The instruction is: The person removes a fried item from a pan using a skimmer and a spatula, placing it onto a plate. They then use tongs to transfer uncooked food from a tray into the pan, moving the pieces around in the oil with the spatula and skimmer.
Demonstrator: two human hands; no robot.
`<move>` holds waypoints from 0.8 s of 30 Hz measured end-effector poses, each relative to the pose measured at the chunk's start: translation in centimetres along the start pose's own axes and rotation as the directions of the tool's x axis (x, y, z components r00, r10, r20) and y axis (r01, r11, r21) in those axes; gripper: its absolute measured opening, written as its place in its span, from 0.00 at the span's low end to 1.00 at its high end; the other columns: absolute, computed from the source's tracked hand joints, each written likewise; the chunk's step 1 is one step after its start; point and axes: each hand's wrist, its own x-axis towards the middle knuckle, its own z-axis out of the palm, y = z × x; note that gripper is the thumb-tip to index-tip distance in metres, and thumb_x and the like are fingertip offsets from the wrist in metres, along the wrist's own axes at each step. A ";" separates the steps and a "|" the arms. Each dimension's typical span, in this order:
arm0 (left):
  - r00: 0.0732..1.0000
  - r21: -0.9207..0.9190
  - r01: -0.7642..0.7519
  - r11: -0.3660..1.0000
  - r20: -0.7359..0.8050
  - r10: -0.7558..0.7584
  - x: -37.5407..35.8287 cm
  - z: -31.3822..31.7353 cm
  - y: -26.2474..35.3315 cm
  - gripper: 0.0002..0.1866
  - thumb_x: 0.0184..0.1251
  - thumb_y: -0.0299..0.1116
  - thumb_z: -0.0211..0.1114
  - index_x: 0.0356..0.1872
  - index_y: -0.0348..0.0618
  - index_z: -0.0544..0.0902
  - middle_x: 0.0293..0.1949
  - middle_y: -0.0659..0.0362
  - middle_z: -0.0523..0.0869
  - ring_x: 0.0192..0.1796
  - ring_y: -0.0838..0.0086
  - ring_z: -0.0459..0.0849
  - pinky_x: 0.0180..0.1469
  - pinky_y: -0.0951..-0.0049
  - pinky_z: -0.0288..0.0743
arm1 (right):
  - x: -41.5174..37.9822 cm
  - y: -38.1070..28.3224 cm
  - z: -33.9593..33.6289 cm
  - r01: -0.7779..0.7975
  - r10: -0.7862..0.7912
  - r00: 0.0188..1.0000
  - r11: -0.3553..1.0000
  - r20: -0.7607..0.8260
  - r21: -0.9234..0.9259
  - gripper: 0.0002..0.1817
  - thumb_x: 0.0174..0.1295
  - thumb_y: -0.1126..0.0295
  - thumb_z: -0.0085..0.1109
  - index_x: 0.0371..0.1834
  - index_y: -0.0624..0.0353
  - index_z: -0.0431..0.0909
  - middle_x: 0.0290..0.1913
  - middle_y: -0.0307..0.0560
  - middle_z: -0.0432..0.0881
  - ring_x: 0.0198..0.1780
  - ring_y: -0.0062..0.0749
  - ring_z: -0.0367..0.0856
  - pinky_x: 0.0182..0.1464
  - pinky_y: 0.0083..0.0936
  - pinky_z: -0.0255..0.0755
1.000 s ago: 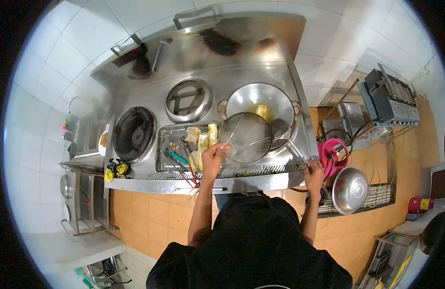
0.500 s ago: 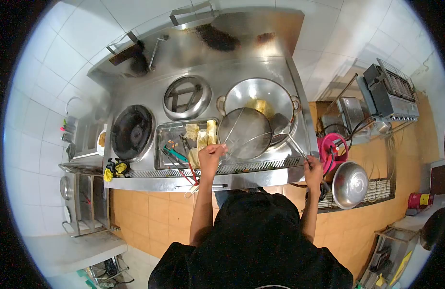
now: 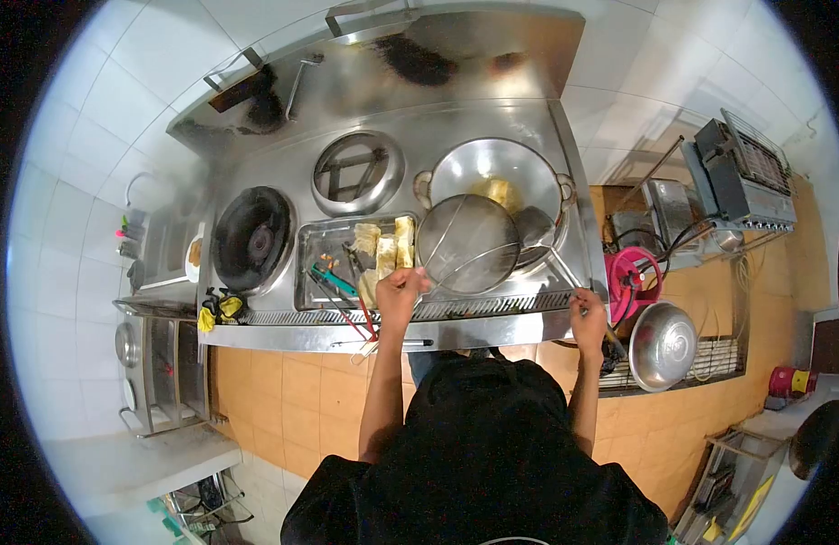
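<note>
The left hand closes round the handle of a mesh strainer, ahead, overlapping the wok; the right hand grips a ladle near the yellowish food inside. Moving either seemingly calls for steady handles.

Strainer: round, fine mesh, wire-braced; over the wok's near left side, handle in left hand. Ladle: long metal handle in right hand; head inside the wok. Wok: silvery, two-handled, upright on the stove. Food piece: yellowish, one, in the wok. Similar pieces: several, in metal tray, left of the wok.
</note>
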 end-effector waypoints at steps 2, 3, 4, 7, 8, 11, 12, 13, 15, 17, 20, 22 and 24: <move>0.999 -0.136 0.013 0.991 -0.038 -0.019 -0.1 0.0 0.2 0.11 0.67 0.31 0.70 0.36 0.29 0.86 0.30 0.53 0.90 0.32 0.76 0.87 0.36 0.78 0.79 | 0.3 0.1 -0.5 0.071 -0.076 0.995 0.994 -0.061 -0.081 0.12 0.61 0.70 0.64 0.47 0.62 0.84 0.44 0.57 0.86 0.43 0.50 0.85 0.48 0.39 0.77; 0.998 -0.145 -0.012 0.989 -0.059 0.003 -0.2 -0.1 0.4 0.11 0.67 0.31 0.70 0.35 0.29 0.86 0.29 0.53 0.90 0.32 0.76 0.87 0.36 0.79 0.78 | 0.3 0.1 -0.8 0.071 -0.076 0.995 0.994 -0.060 -0.080 0.12 0.61 0.70 0.64 0.47 0.62 0.84 0.44 0.57 0.86 0.43 0.50 0.85 0.48 0.39 0.77; 0.997 -0.153 -0.037 0.987 -0.080 0.025 -0.2 -0.4 0.5 0.12 0.68 0.32 0.70 0.35 0.29 0.86 0.29 0.54 0.90 0.31 0.77 0.87 0.36 0.79 0.78 | 0.2 0.2 -1.1 0.039 -0.041 0.997 0.999 -0.065 -0.038 0.12 0.61 0.70 0.63 0.47 0.63 0.84 0.43 0.58 0.86 0.43 0.51 0.85 0.48 0.39 0.77; 1.000 0.131 -0.024 0.991 -0.013 0.026 0.2 -2.5 -1.2 0.12 0.70 0.31 0.68 0.40 0.27 0.86 0.33 0.52 0.90 0.34 0.76 0.88 0.35 0.79 0.78 | 0.2 1.4 -1.0 -0.021 0.022 0.997 1.000 -0.078 0.010 0.12 0.62 0.70 0.63 0.46 0.64 0.84 0.42 0.58 0.86 0.43 0.51 0.85 0.47 0.38 0.77; 1.000 0.132 -0.023 0.991 -0.014 0.025 0.3 -2.8 -1.0 0.12 0.70 0.31 0.68 0.40 0.27 0.86 0.33 0.52 0.90 0.34 0.76 0.88 0.35 0.79 0.78 | 0.2 1.5 -0.9 -0.048 0.050 0.995 0.999 -0.086 0.016 0.12 0.62 0.70 0.63 0.45 0.64 0.84 0.41 0.58 0.86 0.43 0.51 0.85 0.47 0.38 0.77; 0.999 0.319 0.026 0.947 -0.050 -0.011 0.1 -3.0 -0.4 0.12 0.69 0.31 0.68 0.39 0.28 0.86 0.33 0.51 0.90 0.32 0.77 0.87 0.35 0.80 0.76 | 0.1 1.7 -0.9 -0.058 0.057 0.995 0.998 -0.079 -0.017 0.12 0.62 0.69 0.63 0.45 0.65 0.83 0.41 0.59 0.86 0.43 0.51 0.85 0.47 0.38 0.77; 0.994 0.136 0.012 0.991 -0.113 0.004 0.0 -2.4 -0.1 0.10 0.68 0.30 0.70 0.37 0.29 0.87 0.32 0.53 0.90 0.31 0.78 0.86 0.34 0.80 0.76 | 0.1 1.8 -0.7 -0.057 0.056 0.996 0.998 -0.077 -0.017 0.12 0.62 0.69 0.63 0.45 0.65 0.83 0.41 0.59 0.86 0.43 0.51 0.85 0.47 0.38 0.77; 0.984 -0.050 -0.016 0.999 -0.177 0.007 -0.1 -2.1 0.0 0.09 0.67 0.30 0.71 0.35 0.30 0.87 0.30 0.54 0.90 0.30 0.79 0.85 0.34 0.80 0.75 | 0.2 1.9 -0.6 -0.026 0.023 0.995 0.999 -0.093 -0.031 0.11 0.63 0.71 0.63 0.46 0.64 0.83 0.39 0.56 0.86 0.40 0.45 0.86 0.45 0.34 0.77; 0.989 -0.081 -0.057 0.995 -0.141 0.045 0.3 -2.1 -1.8 0.10 0.67 0.30 0.70 0.35 0.31 0.87 0.29 0.55 0.89 0.29 0.79 0.84 0.32 0.79 0.74 | 0.3 1.8 -0.6 0.006 -0.011 0.994 0.999 -0.109 -0.045 0.11 0.63 0.72 0.63 0.47 0.64 0.83 0.38 0.54 0.86 0.38 0.40 0.87 0.43 0.31 0.77; 0.991 -0.113 -0.096 0.989 -0.103 0.084 0.5 -2.4 -2.5 0.10 0.68 0.31 0.70 0.35 0.32 0.87 0.29 0.56 0.89 0.28 0.79 0.83 0.31 0.79 0.74 | 0.5 1.2 -1.0 -0.039 0.035 0.998 0.997 -0.060 -0.072 0.12 0.62 0.71 0.63 0.47 0.62 0.83 0.39 0.55 0.85 0.42 0.45 0.86 0.46 0.36 0.76; 0.997 0.315 0.058 0.947 -0.059 -0.041 0.3 -2.4 -1.4 0.09 0.69 0.30 0.68 0.37 0.31 0.86 0.30 0.57 0.89 0.30 0.79 0.84 0.31 0.78 0.77 | 0.6 0.5 -1.3 0.041 -0.072 0.992 0.962 -0.104 -0.271 0.16 0.60 0.67 0.65 0.50 0.59 0.82 0.44 0.57 0.83 0.50 0.53 0.82 0.51 0.43 0.74; 0.984 -0.084 -0.086 0.993 -0.163 0.071 0.1 -1.0 -1.0 0.11 0.68 0.33 0.70 0.31 0.34 0.85 0.26 0.58 0.87 0.27 0.82 0.81 0.29 0.79 0.75 | 0.5 1.0 -1.5 0.004 -0.032 0.996 0.944 -0.080 -0.329 0.18 0.59 0.65 0.66 0.52 0.57 0.81 0.48 0.57 0.81 0.53 0.56 0.79 0.54 0.46 0.73; 0.987 -0.013 0.020 1.000 -0.158 -0.022 0.3 -1.9 -1.1 0.11 0.67 0.33 0.71 0.30 0.34 0.85 0.26 0.59 0.87 0.26 0.83 0.80 0.30 0.80 0.75 | 0.5 1.6 -1.4 -0.029 0.007 0.998 0.922 -0.059 -0.387 0.21 0.58 0.63 0.67 0.55 0.55 0.80 0.52 0.58 0.80 0.57 0.59 0.77 0.57 0.49 0.71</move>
